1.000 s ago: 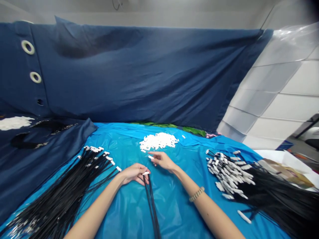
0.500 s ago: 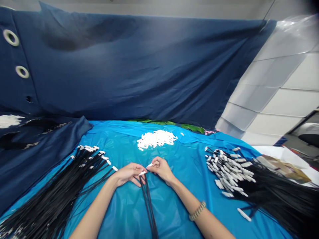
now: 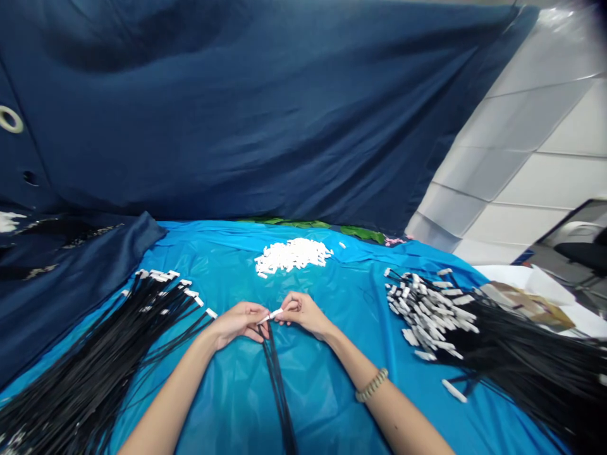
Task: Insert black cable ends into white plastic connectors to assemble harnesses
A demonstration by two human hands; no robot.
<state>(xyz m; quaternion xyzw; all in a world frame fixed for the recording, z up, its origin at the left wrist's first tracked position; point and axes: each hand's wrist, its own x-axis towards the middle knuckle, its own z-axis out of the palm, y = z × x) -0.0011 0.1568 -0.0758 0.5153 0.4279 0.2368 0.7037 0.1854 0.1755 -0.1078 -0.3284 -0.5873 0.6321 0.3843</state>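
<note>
My left hand (image 3: 239, 321) pinches the top end of a thin bunch of black cords (image 3: 277, 385) that runs down toward me over the blue plastic sheet (image 3: 332, 379). My right hand (image 3: 303, 311) is closed in a pinch on a small white cap (image 3: 274, 313) right at the cord end, and the two hands touch at the fingertips. A heap of loose white caps (image 3: 291, 255) lies just beyond the hands.
A fan of black cords with white caps (image 3: 118, 354) lies at the left. Another capped pile (image 3: 455, 322) spreads at the right. Dark blue cloth (image 3: 237, 126) hangs behind and drapes the left side. Paper and a white surface (image 3: 526, 297) sit far right.
My right hand came back from the heap of white caps with one cap and met my left hand at the cord end. The view has tilted down slightly.
</note>
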